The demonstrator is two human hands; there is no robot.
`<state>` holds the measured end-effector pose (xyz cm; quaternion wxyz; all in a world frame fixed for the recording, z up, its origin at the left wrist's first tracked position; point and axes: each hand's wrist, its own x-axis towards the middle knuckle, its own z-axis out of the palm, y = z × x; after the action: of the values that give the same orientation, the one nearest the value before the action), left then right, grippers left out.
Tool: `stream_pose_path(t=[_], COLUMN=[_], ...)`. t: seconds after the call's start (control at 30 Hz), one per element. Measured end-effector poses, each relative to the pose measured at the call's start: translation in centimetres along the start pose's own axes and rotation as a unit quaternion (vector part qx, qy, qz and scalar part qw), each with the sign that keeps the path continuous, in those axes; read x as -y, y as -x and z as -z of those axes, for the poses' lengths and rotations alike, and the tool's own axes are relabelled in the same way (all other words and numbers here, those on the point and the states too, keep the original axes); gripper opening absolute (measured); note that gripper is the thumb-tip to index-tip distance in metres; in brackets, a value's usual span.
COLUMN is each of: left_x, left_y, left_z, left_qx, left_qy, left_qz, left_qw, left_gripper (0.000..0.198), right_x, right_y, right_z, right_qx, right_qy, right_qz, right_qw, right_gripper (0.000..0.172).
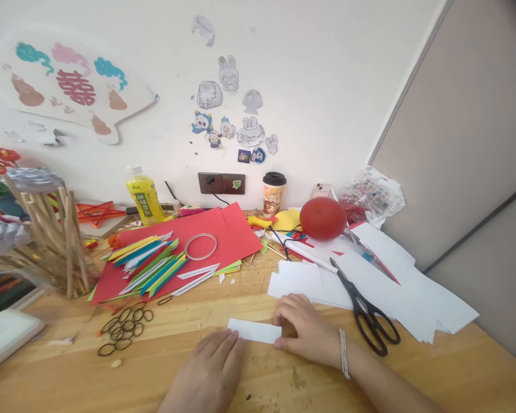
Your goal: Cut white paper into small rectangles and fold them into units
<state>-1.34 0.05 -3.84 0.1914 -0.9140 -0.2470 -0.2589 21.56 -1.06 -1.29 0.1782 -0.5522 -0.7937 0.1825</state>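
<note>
A small white paper strip (pixel 254 331), seemingly folded, lies flat on the wooden table in front of me. My left hand (pixel 217 367) holds its left end down, fingers close together and thumb mostly hidden. At the right end, my right hand (pixel 303 330) has a bent forefinger and thumb closed about the paper's edge. Just beyond the right hand lie white paper pieces (pixel 296 279). Black-handled scissors (pixel 363 310) rest to the right, blades pointing away.
Folded coloured strips (pixel 150 264) and a ring (pixel 200 246) lie on red sheets (pixel 236 229). Black elastic bands (pixel 124 327) are at left, near a container of sticks (pixel 64 246). Behind stand a yellow bottle (pixel 144 195), a cup (pixel 274 195) and a red balloon (pixel 322 218).
</note>
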Motion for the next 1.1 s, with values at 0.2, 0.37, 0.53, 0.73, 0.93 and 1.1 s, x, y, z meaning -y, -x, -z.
stream_pose_path(t=[0.2, 0.37, 0.53, 0.73, 0.93, 1.1], left_x=[-0.2, 0.0, 0.5, 0.4, 0.4, 0.6], left_y=[-0.9, -1.3, -1.2, -1.5, -1.1, -0.4], left_z=[-0.2, -0.1, 0.0, 0.3, 0.3, 0.4], left_qx=[0.043, 0.072, 0.023, 0.032, 0.051, 0.020], left_qy=[0.014, 0.032, 0.026, 0.045, 0.062, 0.037], left_qz=[-0.005, -0.013, -0.044, -0.044, -0.054, -0.088], left_qw=[0.999, 0.997, 0.998, 0.998, 0.995, 0.995], left_gripper=[0.034, 0.025, 0.028, 0.030, 0.029, 0.034], right_x=[2.1, 2.4, 2.2, 2.2, 2.1, 1.2], right_y=[-0.2, 0.0, 0.3, 0.3, 0.2, 0.2], right_z=[-1.8, -1.3, -0.5, -0.5, -0.9, -0.4], right_qx=[-0.018, 0.013, 0.051, 0.067, 0.081, 0.106], right_qy=[-0.031, -0.110, -0.113, -0.134, -0.137, -0.157], right_qz=[0.016, 0.032, 0.040, 0.064, 0.085, 0.151], right_qw=[0.999, 0.993, 0.992, 0.987, 0.984, 0.970], right_gripper=[0.013, 0.010, 0.012, 0.028, 0.031, 0.039])
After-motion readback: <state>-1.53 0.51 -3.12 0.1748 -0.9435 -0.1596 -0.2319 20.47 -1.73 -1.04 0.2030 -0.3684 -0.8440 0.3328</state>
